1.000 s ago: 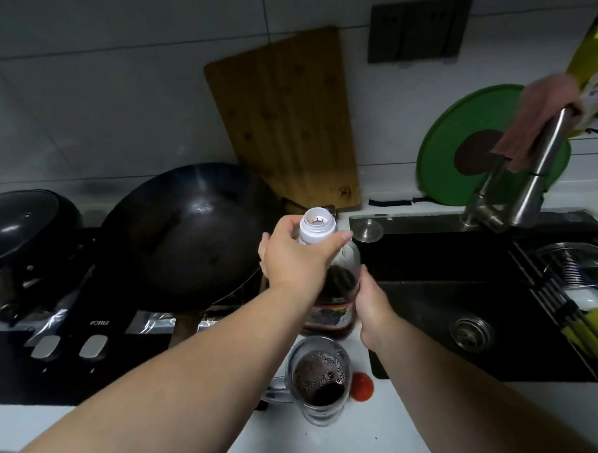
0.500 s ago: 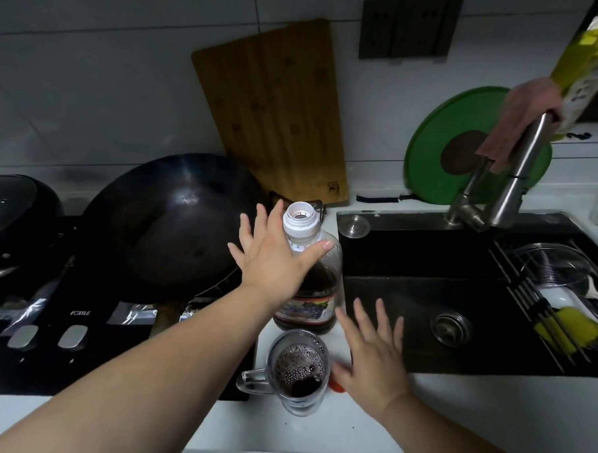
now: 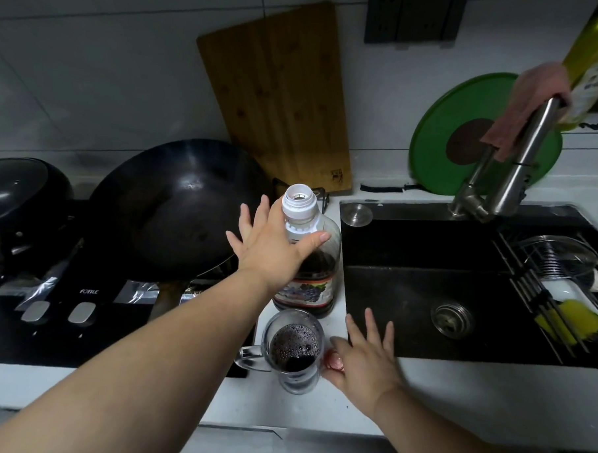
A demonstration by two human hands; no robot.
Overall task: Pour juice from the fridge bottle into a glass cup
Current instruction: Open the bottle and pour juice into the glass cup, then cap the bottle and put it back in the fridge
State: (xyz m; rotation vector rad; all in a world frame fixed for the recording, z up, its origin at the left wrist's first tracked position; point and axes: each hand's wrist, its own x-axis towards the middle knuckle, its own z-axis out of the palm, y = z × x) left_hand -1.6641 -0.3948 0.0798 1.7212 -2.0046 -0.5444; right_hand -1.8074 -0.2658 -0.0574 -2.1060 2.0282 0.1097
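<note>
White tabletop (image 3: 454, 397), strip between cooktop (image 3: 115, 328) and sink (image 3: 407, 299): juice bottle (image 3: 310, 285) upright, glass cup (image 3: 295, 349) of dark juice just before it, red cap (image 3: 333, 360) beside cup, cutting board (image 3: 282, 99) leaning on wall behind.

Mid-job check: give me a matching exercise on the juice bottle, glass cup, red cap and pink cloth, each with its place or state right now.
1 juice bottle
2 glass cup
3 red cap
4 pink cloth

A draped over the faucet
B uncapped, upright behind the cup
C on the counter, right of the cup
D holds dark foamy juice

Pairs: 1-B, 2-D, 3-C, 4-A
</note>
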